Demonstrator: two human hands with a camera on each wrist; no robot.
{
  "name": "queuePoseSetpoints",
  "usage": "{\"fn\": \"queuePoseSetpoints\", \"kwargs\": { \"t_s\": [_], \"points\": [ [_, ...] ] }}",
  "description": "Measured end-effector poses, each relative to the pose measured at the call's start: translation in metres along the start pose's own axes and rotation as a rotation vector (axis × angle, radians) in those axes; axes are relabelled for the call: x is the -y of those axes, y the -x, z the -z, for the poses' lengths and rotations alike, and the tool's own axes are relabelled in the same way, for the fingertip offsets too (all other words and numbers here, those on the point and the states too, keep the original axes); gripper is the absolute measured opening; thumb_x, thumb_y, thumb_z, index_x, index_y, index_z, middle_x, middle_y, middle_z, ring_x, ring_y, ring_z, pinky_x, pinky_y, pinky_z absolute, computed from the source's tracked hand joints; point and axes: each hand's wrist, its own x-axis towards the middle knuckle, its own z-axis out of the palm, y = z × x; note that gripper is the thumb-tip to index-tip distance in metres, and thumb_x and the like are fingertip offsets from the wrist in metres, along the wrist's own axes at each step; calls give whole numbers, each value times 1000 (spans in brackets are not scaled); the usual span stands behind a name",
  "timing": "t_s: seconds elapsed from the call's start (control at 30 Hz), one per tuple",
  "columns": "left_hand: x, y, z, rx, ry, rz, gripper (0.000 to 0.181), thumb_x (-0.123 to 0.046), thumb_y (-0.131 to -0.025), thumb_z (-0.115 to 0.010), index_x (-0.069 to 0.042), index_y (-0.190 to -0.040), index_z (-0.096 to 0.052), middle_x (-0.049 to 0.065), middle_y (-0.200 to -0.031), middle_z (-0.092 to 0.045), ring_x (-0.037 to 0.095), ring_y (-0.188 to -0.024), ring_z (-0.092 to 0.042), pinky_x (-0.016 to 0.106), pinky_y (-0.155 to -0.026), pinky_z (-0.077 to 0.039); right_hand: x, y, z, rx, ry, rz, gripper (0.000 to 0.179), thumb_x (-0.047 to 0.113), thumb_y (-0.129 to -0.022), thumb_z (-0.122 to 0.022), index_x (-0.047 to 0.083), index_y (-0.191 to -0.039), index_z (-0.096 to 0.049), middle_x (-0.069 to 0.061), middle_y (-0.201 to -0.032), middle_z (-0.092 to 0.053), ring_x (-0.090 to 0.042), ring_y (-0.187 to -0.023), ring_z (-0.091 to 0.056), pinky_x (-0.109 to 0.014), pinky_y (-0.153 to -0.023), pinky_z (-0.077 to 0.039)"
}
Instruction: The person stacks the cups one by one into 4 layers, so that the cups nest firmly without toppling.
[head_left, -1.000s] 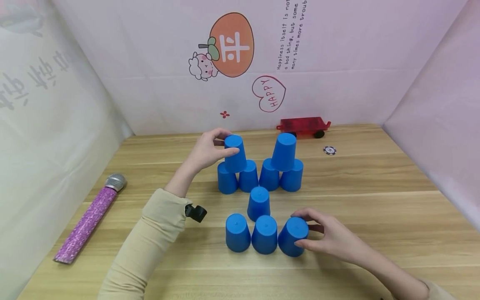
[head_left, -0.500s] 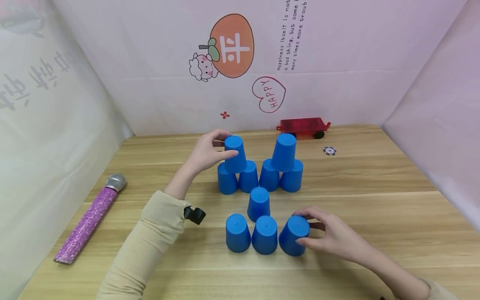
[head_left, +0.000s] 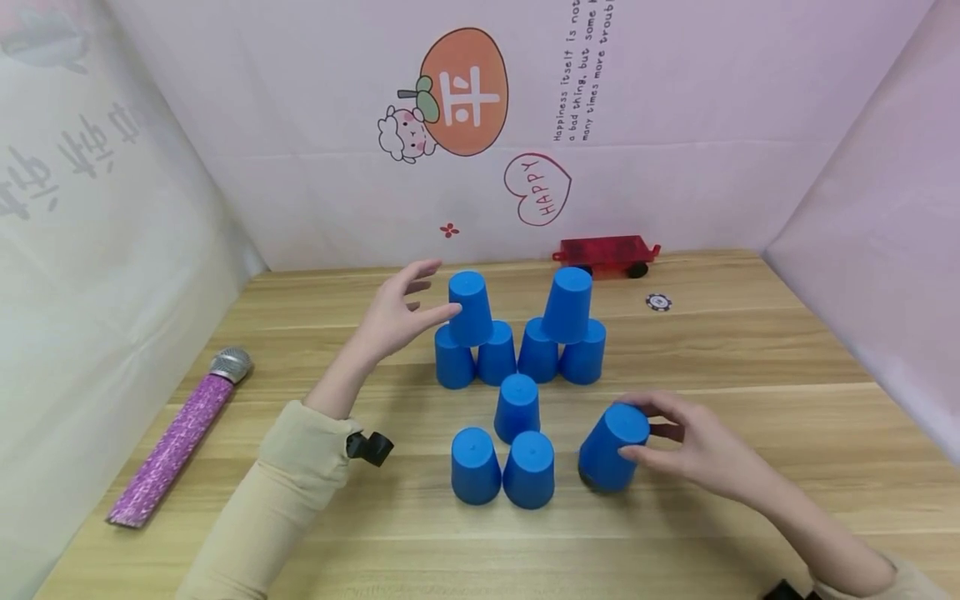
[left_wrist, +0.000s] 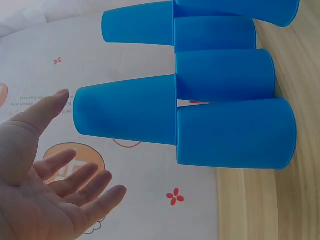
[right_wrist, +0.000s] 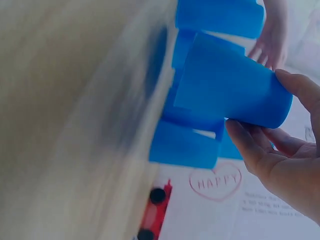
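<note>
So there's pale printed cloth (head_left: 712, 108) hung along the far side and both flanks of a wood-grain table (head_left: 750, 350). Biggest item on it is a glittery purple microphone (head_left: 172, 454) at the left, its silver head pointing to the far side. Then a see-through red wagon (head_left: 607, 252) with black wheels, at the far edge a bit right of centre.

Left hand (head_left: 397, 312) is up by the far left stack, holding nothing: fingers loose and spread, thumb just beside the top cup (head_left: 470, 310). Right hand (head_left: 705, 442) is on the near right, pinching a tilted blue cup (head_left: 609, 454) between thumb and fingers, lifted off the wood.

The other cups are all upside down too. On the far side, two pairs each carry one cup bridging the top, the right one being this cup (head_left: 567, 307). A lone cup (head_left: 517, 408) stands nearer, then two near cups (head_left: 502, 471) side by side. Smallest is a poker chip (head_left: 658, 302), lying far right.
</note>
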Motion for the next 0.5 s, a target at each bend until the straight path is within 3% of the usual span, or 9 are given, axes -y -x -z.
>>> {"fn": "queuePoseSetpoints", "kwargs": {
  "t_s": [0.17, 0.3, 0.5],
  "points": [
    [1, 17, 3, -13, 25, -8, 69, -36, -84, -69, -19, -143, -37, 4, -148, -40, 26, -134, -42, 48, -106, -40, -3, -1, 15, -100, 49, 34, 47, 9, -78, -75, 1, -120, -56, -16, -112, -64, -1, -94, -60, -32, -75, -58],
    [1, 31, 5, -2, 22, -12, 67, -33, -85, -69, -18, -142, -39, 4, -147, -42, 27, -133, -42, 50, -106, -40, -4, -4, 30, -163, 73, 53, 45, 5, -77, -75, 1, -119, -57, -14, -109, -64, 9, -92, -55, -16, -75, -55],
    [-1, 50, 7, 22, 1, -11, 63, -34, -86, -68, -19, -141, -41, 5, -145, -44, 26, -133, -42, 50, -106, -39, -2, -11, 54, -210, 91, 23, 43, 7, -80, -74, 1, -119, -57, 18, -104, -59, 12, -92, -55, -2, -76, -47]
  ]
}}
